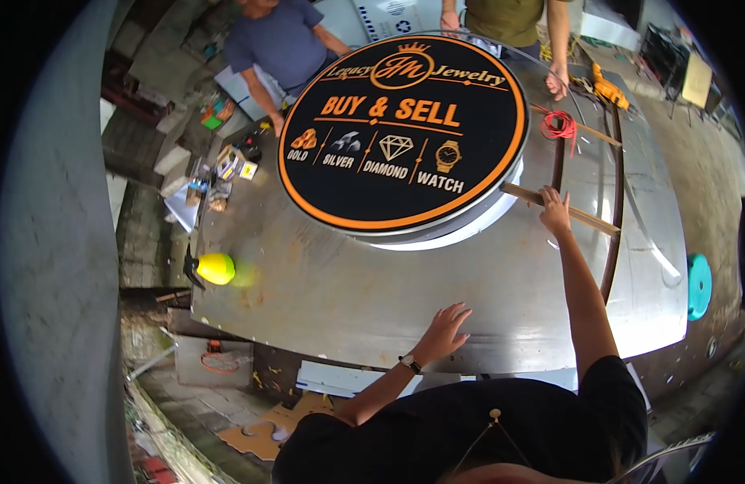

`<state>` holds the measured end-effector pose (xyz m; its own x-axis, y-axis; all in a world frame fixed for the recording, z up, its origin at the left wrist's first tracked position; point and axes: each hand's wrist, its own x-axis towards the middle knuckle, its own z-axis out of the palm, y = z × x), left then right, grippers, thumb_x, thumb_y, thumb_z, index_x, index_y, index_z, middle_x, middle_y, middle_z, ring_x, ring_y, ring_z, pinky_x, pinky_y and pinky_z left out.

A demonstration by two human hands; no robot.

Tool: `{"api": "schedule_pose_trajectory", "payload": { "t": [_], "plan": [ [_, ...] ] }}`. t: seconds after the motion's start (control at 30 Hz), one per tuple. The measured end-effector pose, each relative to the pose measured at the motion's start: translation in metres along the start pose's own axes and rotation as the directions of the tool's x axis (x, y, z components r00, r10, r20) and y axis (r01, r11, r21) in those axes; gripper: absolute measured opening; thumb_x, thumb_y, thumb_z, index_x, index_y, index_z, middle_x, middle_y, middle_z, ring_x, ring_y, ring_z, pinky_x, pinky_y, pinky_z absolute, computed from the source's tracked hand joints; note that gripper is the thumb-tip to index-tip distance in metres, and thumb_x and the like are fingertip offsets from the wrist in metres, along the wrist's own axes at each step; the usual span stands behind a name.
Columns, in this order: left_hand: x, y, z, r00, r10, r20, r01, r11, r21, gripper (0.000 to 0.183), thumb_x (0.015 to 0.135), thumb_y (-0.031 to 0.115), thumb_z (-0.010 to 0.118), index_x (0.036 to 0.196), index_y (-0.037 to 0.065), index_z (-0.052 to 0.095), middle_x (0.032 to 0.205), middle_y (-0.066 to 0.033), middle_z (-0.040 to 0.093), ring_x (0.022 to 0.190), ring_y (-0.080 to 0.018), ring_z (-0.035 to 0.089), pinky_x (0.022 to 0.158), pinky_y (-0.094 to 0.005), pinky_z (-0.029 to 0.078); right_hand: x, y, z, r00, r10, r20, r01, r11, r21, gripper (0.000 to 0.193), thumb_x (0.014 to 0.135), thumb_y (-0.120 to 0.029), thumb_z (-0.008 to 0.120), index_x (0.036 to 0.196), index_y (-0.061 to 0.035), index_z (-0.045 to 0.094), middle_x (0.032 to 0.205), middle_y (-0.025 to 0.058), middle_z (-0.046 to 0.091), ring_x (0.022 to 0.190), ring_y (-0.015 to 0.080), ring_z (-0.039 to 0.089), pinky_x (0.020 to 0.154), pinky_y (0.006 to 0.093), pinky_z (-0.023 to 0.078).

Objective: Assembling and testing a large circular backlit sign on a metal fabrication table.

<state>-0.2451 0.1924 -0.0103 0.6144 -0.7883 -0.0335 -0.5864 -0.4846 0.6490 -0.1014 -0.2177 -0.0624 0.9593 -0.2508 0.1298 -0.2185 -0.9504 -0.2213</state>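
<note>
A large round sign, black with an orange border and gold and white lettering, lies face up over the metal table. Its white side wall shows beneath the near right edge. My right hand reaches forward and has its fingers over a narrow wooden strip that runs out from under the sign. My left hand, with a watch on the wrist, hovers near the table's front with fingers spread and nothing in it.
Across the table, one person in grey-blue and another in olive green stand by the sign. Red cable, curved dark strips and a yellow-orange tool lie at right. A yellow spray bottle is at left, a teal stool beyond the right edge.
</note>
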Motion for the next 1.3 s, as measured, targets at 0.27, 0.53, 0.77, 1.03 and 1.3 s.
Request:
{"api": "schedule_pose_trajectory", "payload": {
  "t": [0.27,0.53,0.77,1.03,1.3],
  "plan": [
    [-0.111,-0.028,-0.035,0.991,-0.105,-0.083,0.106,0.994,0.015,0.055,0.083,0.022,0.061,0.131,0.005,0.041,0.133,-0.018,0.041,0.125,-0.0322,0.038,0.101,-0.0438,0.031,-0.126,-0.1,-0.017,0.963,0.18,-0.199,-0.16,0.981,0.113,0.081,0.068,-0.008,0.067,0.139,-0.022,0.03,0.146,0.0106,0.022,0.134,0.0301,0.024,0.106,0.0622,0.014],
    [-0.17,-0.072,-0.043,0.99,-0.137,0.023,0.133,0.985,0.109,0.06,0.082,0.03,0.06,0.133,0.008,0.038,0.136,-0.0174,0.039,0.125,-0.032,0.038,0.102,-0.0496,0.029,-0.257,-0.152,-0.002,0.892,0.435,-0.12,-0.403,0.887,0.225,0.073,0.071,-0.014,0.067,0.134,-0.0262,0.034,0.139,0.0123,0.027,0.13,0.0334,0.029,0.102,0.0661,0.015],
    [-0.194,-0.106,-0.055,0.911,-0.404,0.084,0.386,0.907,0.168,0.073,0.079,0.039,0.063,0.138,0.01,0.031,0.136,-0.0175,0.038,0.122,-0.0374,0.041,0.098,-0.0578,0.032,-0.302,-0.146,0.0,0.739,0.65,0.178,-0.657,0.753,-0.024,0.072,0.07,-0.026,0.068,0.134,-0.0224,0.035,0.141,0.0135,0.024,0.13,0.0373,0.029,0.102,0.0679,0.014],
    [-0.173,-0.184,-0.085,0.483,-0.864,-0.145,0.871,0.457,0.18,0.111,0.063,0.047,0.078,0.145,0.015,0.011,0.146,-0.0226,0.019,0.128,-0.0491,0.027,0.096,-0.07,0.026,-0.332,-0.161,-0.001,0.533,0.794,0.291,-0.735,0.605,-0.306,0.099,0.065,-0.05,0.074,0.139,-0.0037,0.028,0.146,0.0102,0.026,0.132,0.0323,0.031,0.103,0.0681,0.011],
    [-0.163,-0.222,-0.061,0.359,-0.928,-0.1,0.925,0.339,0.173,0.135,0.047,0.042,0.089,0.145,0.012,0.002,0.145,-0.0339,0.004,0.127,-0.0569,0.02,0.09,-0.0626,0.042,-0.353,-0.188,0.029,0.482,0.809,0.336,-0.731,0.583,-0.354,0.094,0.063,-0.05,0.077,0.134,-0.0023,0.038,0.14,0.0093,0.035,0.127,0.03,0.039,0.104,0.0665,0.011]
  ]
}}
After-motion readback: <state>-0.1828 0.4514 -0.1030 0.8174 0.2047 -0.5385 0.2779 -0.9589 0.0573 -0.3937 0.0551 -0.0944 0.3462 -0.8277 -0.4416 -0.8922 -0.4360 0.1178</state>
